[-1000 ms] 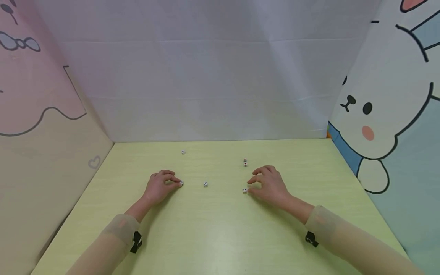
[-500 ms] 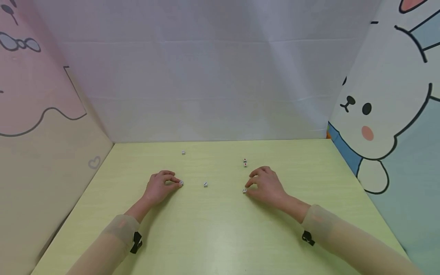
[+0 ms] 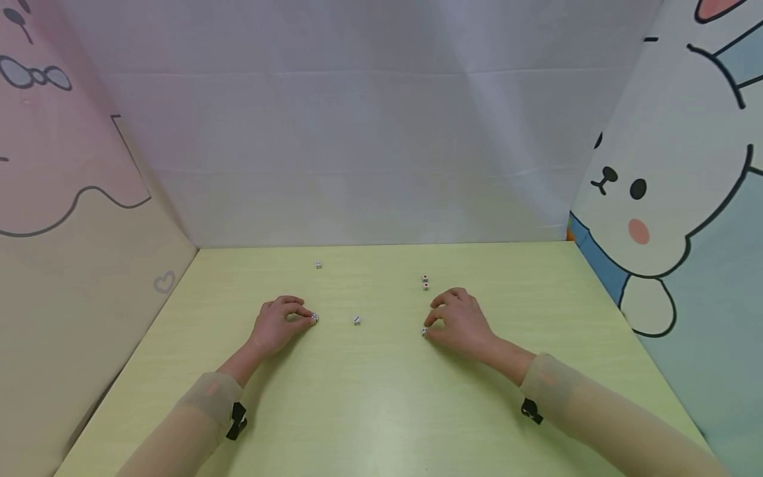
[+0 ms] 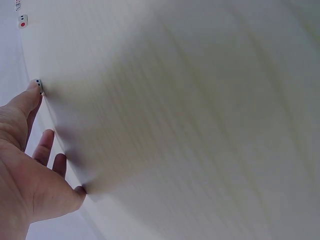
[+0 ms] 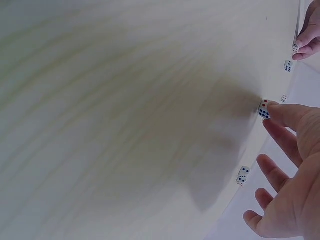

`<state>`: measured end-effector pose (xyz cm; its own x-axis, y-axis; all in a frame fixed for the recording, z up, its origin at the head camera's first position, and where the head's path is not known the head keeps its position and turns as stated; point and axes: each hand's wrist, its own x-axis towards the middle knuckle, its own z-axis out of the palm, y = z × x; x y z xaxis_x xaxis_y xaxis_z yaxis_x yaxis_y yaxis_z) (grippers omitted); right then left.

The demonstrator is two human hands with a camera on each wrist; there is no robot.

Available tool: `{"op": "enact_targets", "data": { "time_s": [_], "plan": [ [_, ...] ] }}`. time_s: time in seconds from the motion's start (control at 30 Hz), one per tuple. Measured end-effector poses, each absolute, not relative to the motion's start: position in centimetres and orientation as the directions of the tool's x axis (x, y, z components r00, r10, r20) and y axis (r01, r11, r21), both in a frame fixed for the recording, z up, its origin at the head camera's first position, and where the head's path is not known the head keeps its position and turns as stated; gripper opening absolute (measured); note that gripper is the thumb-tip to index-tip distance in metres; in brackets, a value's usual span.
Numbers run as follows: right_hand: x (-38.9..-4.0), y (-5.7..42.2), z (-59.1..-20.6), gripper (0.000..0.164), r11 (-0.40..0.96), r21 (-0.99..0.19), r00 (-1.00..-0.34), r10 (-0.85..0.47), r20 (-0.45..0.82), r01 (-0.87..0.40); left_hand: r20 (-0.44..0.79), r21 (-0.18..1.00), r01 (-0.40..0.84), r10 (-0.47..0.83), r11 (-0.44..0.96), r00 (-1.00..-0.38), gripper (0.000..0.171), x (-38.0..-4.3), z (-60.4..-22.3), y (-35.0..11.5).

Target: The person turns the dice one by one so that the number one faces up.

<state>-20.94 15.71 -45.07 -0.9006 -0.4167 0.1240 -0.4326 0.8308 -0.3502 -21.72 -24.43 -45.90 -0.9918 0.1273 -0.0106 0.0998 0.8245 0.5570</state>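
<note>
In the head view, my left hand (image 3: 280, 324) pinches a small white die (image 3: 314, 318) between thumb and fingertip, at the table surface. The left wrist view shows that die (image 4: 38, 86) at the thumb tip. My right hand (image 3: 460, 321) pinches another die (image 3: 424, 331) low at the table; the right wrist view shows red and blue dots on this die (image 5: 264, 109). The other right fingers are spread apart. Between the hands lies a single die (image 3: 357, 320). Beyond the right hand, two dice (image 3: 426, 282) touch or nearly touch; whether stacked, I cannot tell.
One more die (image 3: 318, 264) lies near the back edge of the pale yellow table (image 3: 369, 397). A whitish cloth (image 3: 381, 146) hangs behind the table. Printed panels stand at the left (image 3: 89, 278) and right (image 3: 661, 218).
My right hand has shifted slightly left, and its thumb and index finger have closed on the die beside it. The left hand and the loose dice have stayed in place.
</note>
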Motion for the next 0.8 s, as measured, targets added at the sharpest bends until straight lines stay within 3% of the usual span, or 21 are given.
{"op": "enact_targets", "data": {
  "time_s": [0.57,0.8],
  "plan": [
    [-20.9,15.61,-44.98,0.007,0.83,-0.353,-0.901,-0.414,0.13,-0.432,-0.016,0.549,0.093,0.121,0.831,-0.992,0.022,-21.58,-45.62,-24.23],
    [-21.09,15.82,-44.07,0.009,0.783,-0.474,-0.915,-0.363,0.177,-0.403,-0.006,0.541,0.104,0.127,0.835,-0.992,0.022,-21.5,-45.61,-24.24]
  ]
}}
